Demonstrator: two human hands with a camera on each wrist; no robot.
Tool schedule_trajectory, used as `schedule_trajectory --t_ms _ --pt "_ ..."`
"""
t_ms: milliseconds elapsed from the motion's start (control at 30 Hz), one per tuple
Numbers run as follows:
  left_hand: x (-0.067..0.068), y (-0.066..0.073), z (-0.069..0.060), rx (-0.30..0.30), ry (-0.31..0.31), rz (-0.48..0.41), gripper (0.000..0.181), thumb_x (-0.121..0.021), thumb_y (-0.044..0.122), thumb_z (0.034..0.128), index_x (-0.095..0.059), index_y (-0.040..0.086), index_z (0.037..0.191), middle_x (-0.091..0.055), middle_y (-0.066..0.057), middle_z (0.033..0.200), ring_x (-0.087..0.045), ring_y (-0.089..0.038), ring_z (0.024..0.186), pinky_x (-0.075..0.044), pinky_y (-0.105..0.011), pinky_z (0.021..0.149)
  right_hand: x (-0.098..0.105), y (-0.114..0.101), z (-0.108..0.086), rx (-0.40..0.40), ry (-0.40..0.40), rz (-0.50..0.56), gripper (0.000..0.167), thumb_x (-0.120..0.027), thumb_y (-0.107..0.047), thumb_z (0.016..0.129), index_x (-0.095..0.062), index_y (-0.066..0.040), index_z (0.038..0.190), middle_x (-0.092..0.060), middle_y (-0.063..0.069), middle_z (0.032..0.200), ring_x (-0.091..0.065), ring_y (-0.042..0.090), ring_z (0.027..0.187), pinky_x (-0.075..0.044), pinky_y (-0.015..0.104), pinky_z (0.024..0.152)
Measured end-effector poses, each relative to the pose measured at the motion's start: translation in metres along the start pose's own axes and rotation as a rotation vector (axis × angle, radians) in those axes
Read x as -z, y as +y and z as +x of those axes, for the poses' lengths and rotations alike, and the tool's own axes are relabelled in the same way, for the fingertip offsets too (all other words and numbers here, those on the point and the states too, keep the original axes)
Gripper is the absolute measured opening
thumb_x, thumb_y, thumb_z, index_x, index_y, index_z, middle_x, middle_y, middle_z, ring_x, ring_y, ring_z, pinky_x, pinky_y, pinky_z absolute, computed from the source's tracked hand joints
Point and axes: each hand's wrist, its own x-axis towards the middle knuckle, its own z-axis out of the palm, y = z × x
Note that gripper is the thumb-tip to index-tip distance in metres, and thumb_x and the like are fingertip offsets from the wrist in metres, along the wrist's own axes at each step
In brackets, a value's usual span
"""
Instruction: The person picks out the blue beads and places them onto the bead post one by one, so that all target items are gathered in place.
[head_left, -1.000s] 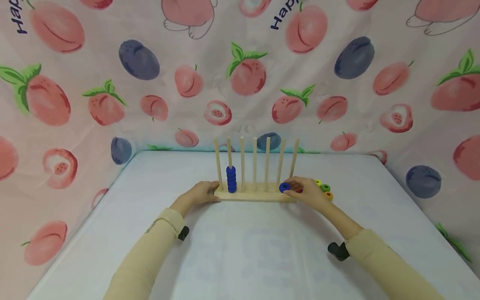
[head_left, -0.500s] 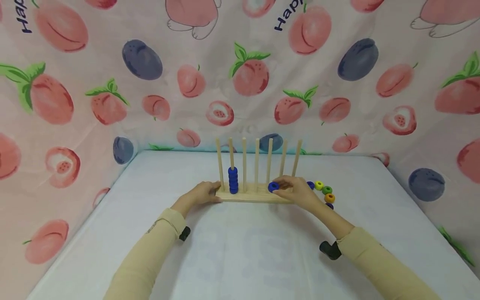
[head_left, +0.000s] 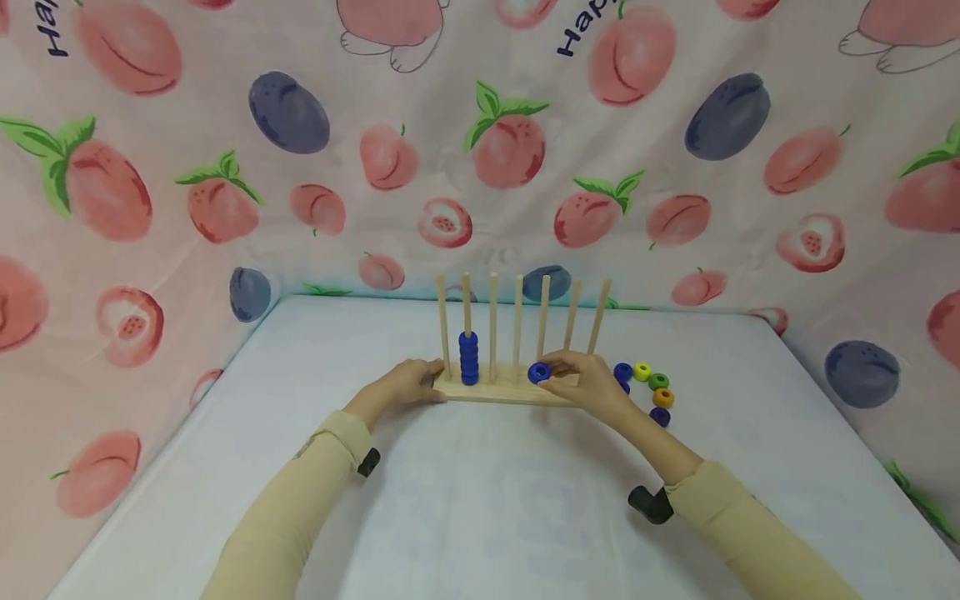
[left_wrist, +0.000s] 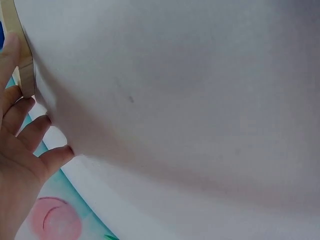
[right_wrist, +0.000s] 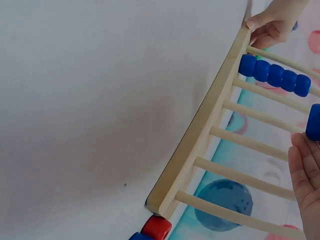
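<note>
Near the far edge of the desk (head_left: pixel 480 500), the partly spread left hand (head_left: pixel 407 383) grips a wooden rack (head_left: pixel 498 392) endpiece while the right hand (head_left: pixel 590 386) pinches a blue bead (head_left: pixel 533 375).

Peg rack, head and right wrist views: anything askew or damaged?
No damage stands out on the peg rack. In the head view the rightmost peg looks tilted outward, but the right wrist view shows the pegs roughly parallel, so that's probably perspective. The blue bead stack sits straight.
</note>
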Motion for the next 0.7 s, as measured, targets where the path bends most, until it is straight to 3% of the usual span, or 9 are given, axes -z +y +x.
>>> schedule_trajectory --t_ms 333,700 --pt "-0.002 -0.002 0.001 -0.028 0.003 -0.016 0.071 -0.068 0.03 0.0867 -0.037 -0.004 0.141 -0.043 -0.023 0.142 -0.039 -0.04 0.133 -0.03 -0.05 0.113 -0.002 -0.011 0.001 0.04 -0.002 0.018 0.031 -0.07 -0.006 0.083 -0.064 0.004 0.112 -0.069 0.019 0.106 -0.067 0.032 0.093 -0.055 0.049 0.084" --pt "-0.002 -0.003 -0.001 -0.053 0.015 -0.012 0.07 -0.068 0.029 0.0866 -0.039 -0.004 0.14 -0.045 -0.024 0.14 -0.042 -0.041 0.131 -0.032 -0.049 0.112 -0.003 -0.016 0.004 0.068 0.029 0.026 0.031 -0.07 -0.007 0.084 -0.064 0.004 0.112 -0.07 0.019 0.105 -0.068 0.031 0.092 -0.056 0.047 0.083"
